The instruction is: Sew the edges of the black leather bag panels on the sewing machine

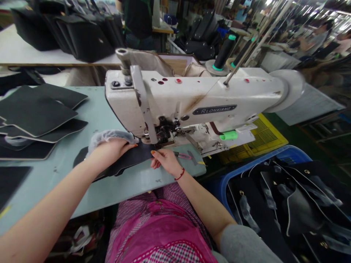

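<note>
Sewing machine fills the pale table, its head hiding the needle; dark panels stack at the left, a blue crate sits at the right. Beneath the head lies the dark piece, pressed by the flat, open left hand, its edge pinched by the right hand.

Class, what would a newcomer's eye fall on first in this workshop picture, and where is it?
The big white sewing machine fills the centre of the table. Beneath its head, the left hand and right hand touch a dark piece. Black panels lie stacked at far left.
</note>
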Motion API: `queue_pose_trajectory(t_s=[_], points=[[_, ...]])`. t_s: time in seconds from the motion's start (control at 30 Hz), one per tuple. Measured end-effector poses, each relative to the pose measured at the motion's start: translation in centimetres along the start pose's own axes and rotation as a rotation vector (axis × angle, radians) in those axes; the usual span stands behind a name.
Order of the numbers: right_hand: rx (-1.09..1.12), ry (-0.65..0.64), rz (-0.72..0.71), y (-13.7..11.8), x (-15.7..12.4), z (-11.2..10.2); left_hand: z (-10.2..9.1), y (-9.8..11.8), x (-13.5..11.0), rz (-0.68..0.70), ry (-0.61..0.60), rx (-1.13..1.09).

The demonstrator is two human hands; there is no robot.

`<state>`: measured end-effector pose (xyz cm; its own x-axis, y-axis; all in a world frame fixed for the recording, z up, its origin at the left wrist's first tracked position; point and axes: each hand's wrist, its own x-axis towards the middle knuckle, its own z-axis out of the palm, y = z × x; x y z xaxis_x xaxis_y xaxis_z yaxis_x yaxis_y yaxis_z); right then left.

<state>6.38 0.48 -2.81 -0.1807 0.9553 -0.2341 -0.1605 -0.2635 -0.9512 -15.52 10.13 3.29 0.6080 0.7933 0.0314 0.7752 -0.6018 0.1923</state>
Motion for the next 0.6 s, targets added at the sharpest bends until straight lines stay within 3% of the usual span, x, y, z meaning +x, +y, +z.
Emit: queue_pose_trajectory(t_s=[0.17,0.3,0.37,0.43,0.5,0.53,0.6], points=[[0.002,-0.008,0.009,-0.4,1.0,-0.1,1.5,-1.8,1.7,-0.109,-0.134,0.035],[-0.02,0.024,0.018,-0.7,1.6,-0.1,0.6,-1.0,2.1,-0.185,-0.213,0.051],[-0.035,0.042,0.024,-0.9,1.6,0.0,-0.5,0.7,0.8,-0.255,-0.175,0.136],[-0.047,0.055,0.025,-1.1,1.6,0.2,-0.7,3.2,-1.6,-0.294,0.011,0.144],[-0.057,0.065,0.016,-1.3,1.6,0.3,0.5,6.1,-4.5,-0.289,0.262,-0.075],[-0.063,0.07,0.009,-1.3,1.5,0.3,1.7,7.5,-5.8,-0.279,0.332,-0.282],[-0.074,0.084,-0.007,-1.3,1.4,0.4,4.9,9.7,-7.6,-0.315,0.262,-0.848]])
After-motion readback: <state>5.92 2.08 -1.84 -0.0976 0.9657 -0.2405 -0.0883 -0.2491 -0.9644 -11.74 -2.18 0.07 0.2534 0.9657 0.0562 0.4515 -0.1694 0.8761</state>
